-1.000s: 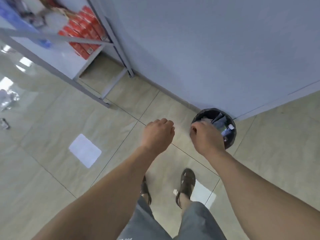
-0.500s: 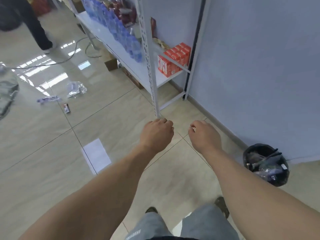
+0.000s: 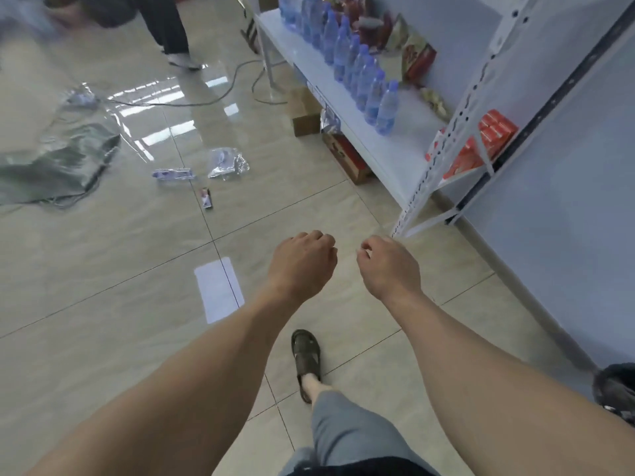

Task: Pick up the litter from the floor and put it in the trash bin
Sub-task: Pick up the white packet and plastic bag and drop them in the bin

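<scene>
Litter lies on the tiled floor ahead to the left: a crumpled clear plastic wrapper (image 3: 226, 163), a flat blue-and-white wrapper (image 3: 173, 174) and a small red-and-white packet (image 3: 206, 198). The black-lined trash bin (image 3: 615, 389) shows only partly at the lower right edge, behind my right arm. My left hand (image 3: 302, 266) and my right hand (image 3: 388, 266) hang side by side in mid-air above the floor. Their fingers are loosely curled and hold nothing. Both hands are well short of the litter.
A white metal shelf (image 3: 405, 156) with several water bottles (image 3: 364, 80) and red boxes runs along the right wall. Cardboard boxes (image 3: 304, 115) stand under it. A grey-green plastic sheet (image 3: 58, 159) and a cable (image 3: 192, 104) lie at left. Another person's legs (image 3: 171, 32) stand far ahead.
The view has swung left, away from the bin, which moved from the centre to the lower right edge. The litter came into view. Both hands stayed empty.
</scene>
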